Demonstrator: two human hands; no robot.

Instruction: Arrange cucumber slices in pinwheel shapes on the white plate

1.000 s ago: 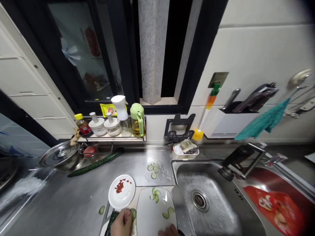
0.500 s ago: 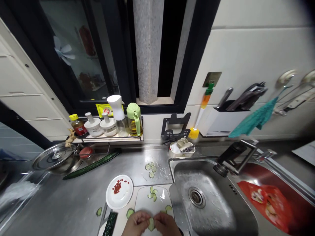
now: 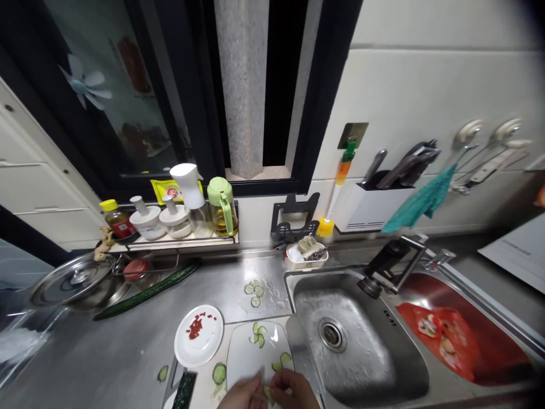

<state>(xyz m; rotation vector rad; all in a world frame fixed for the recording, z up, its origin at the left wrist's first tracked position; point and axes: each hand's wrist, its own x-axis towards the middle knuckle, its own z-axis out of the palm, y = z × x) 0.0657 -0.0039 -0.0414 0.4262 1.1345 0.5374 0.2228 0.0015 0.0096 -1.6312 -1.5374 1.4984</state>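
Observation:
At the bottom edge, both hands are pinched close together over the front of a white square plate (image 3: 238, 355). Between the fingertips shows part of a cucumber slice (image 3: 268, 394). My right hand (image 3: 294, 391) grips it with thumb and fingers, and my left hand (image 3: 243, 393), a bit blurred, is closed at its other side. Cucumber pieces form a small pinwheel (image 3: 257, 334) at the plate's far side. More cut pieces (image 3: 281, 360) lie at its right edge, just beyond my right hand. Left of the plate, a round slice (image 3: 219, 373) rests on the cutting board.
A white dish (image 3: 181, 347) with red berries stands left, behind a cut cucumber (image 3: 186, 389). Several slices (image 3: 254, 289) lie on the wet counter. A whole cucumber (image 3: 145, 293) lies below the condiment rack (image 3: 183, 243). The sink (image 3: 361, 341) is at the right, a red bag (image 3: 447, 341) beyond.
The camera has turned slightly right, so the scene sits further left. Both hands have dropped a little toward the bottom edge, and less of the held cucumber slice shows.

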